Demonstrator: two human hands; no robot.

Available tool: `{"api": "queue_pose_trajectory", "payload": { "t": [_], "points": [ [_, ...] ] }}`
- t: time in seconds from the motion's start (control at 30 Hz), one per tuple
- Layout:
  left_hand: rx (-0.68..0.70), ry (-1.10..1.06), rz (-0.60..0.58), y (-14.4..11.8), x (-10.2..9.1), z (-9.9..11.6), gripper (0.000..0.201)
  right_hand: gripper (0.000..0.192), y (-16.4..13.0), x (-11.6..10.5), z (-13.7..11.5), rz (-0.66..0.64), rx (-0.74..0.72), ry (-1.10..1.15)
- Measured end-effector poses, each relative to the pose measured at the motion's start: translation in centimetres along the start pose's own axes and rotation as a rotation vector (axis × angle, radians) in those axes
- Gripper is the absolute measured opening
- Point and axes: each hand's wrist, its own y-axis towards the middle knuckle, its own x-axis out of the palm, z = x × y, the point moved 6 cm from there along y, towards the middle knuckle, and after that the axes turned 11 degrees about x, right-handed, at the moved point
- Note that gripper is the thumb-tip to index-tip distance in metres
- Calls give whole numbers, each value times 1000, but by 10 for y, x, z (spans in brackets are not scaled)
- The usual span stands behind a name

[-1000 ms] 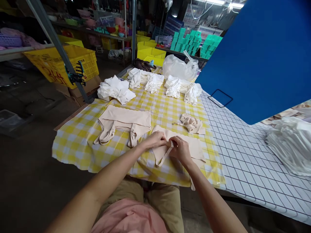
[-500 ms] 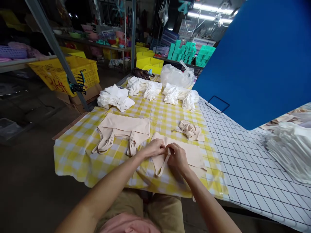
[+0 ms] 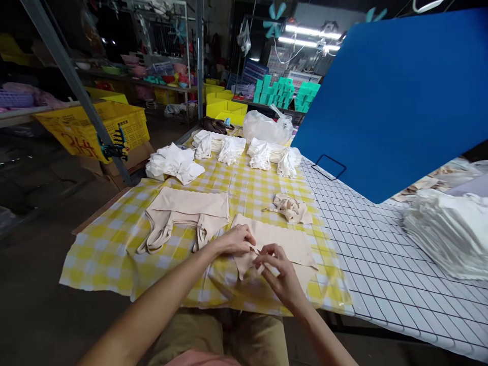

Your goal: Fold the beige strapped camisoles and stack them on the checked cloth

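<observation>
Left hand: fingers pinched on the flat beige fabric garment.
Right hand: fingers pinching the garment's strap.
Counter: yellow-checked cloth beneath.

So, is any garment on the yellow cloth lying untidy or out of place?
Yes. One beige garment lies crumpled behind the flat piece under both hands, while the other beige garment lies spread flat. The white stacks look orderly.

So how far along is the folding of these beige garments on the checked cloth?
One beige garment lies bundled up beside the work, which looks done. In hand: the left hand and right hand pinch the strap of a flat beige garment. Still left: another beige garment lies spread out, straps loose.
</observation>
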Motion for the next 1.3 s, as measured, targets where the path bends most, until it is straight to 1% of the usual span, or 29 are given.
{"api": "queue_pose_trajectory", "payload": {
  "t": [0.07, 0.1, 0.13, 0.17, 0.2, 0.23, 0.27, 0.3, 0.33, 0.37, 0.43, 0.47, 0.57, 0.63, 0.73, 0.8, 0.87, 0.93, 1.0, 1.07, 1.1, 1.13, 1.17, 1.2, 1.3],
  "points": [
    [-2, -51, -85, -1, -5, 1, 29, 27, -14, -1, -5, -219, -41, -55],
    [-26, -44, -77, -1, -11, -1, 31, 30, -17, -6, -1, -281, -24, -73],
    [-73, -1, -32, 0, -18, -5, 31, 31, -17, -16, 10, -279, 23, -89],
    [-137, 73, 42, 1, -26, -9, 31, 30, -12, -30, 26, -207, 107, -110],
    [-207, 165, 127, 2, -34, -13, 31, 28, -6, -49, 46, -73, 213, -136],
    [-276, 256, 202, 3, -41, -16, 31, 24, 1, -70, 69, 94, 345, -187],
    [-334, 328, 249, 4, -44, -19, 31, 18, 5, -90, 92, 268, 502, -257],
    [-375, 372, 267, 7, -45, -20, 29, 12, 11, -102, 110, 337, 571, -283],
    [-406, 397, 270, 10, -44, -21, 29, 11, 18, -110, 126, 376, 625, -297],
    [-433, 421, 269, 14, -44, -23, 27, 16, 24, -115, 138, 390, 668, -299],
    [-478, 451, 250, 21, -45, -25, 23, 26, 35, -113, 153, 357, 720, -269],
    [-493, 455, 231, 24, -46, -27, 19, 28, 38, -109, 157, 335, 743, -244],
    [-512, 432, 166, 31, -50, -31, 8, 23, 41, -97, 157, 271, 779, -135],
    [-496, 396, 140, 31, -51, -31, 10, 20, 37, -94, 153, 236, 781, -44],
    [-428, 323, 152, 29, -54, -23, 16, 18, 30, -100, 145, 190, 747, 101],
    [-363, 271, 197, 28, -60, -13, 16, 17, 27, -111, 137, 184, 708, 178],
    [-288, 233, 258, 30, -73, 0, 17, 21, 29, -127, 127, 201, 674, 236],
    [-216, 218, 327, 33, -91, 16, 20, 28, 34, -146, 112, 257, 620, 312],
    [-102, 177, 426, 35, -112, 33, 22, 31, 38, -168, 94, 337, 516, 350],
    [51, 117, 518, 30, -126, 48, 22, 28, 38, -184, 74, 391, 380, 266],
    [120, 100, 542, 25, -128, 53, 20, 24, 36, -187, 66, 393, 317, 178],
    [168, 105, 543, 19, -125, 55, 19, 20, 31, -186, 60, 378, 263, 87],
    [190, 134, 517, 11, -118, 54, 17, 16, 25, -182, 59, 347, 221, 4],
    [199, 178, 473, 2, -107, 51, 17, 12, 18, -173, 61, 305, 192, -62],
    [218, 311, 288, -28, -57, 34, 20, 11, -12, -135, 83, 139, 169, -178]
  ]
}}
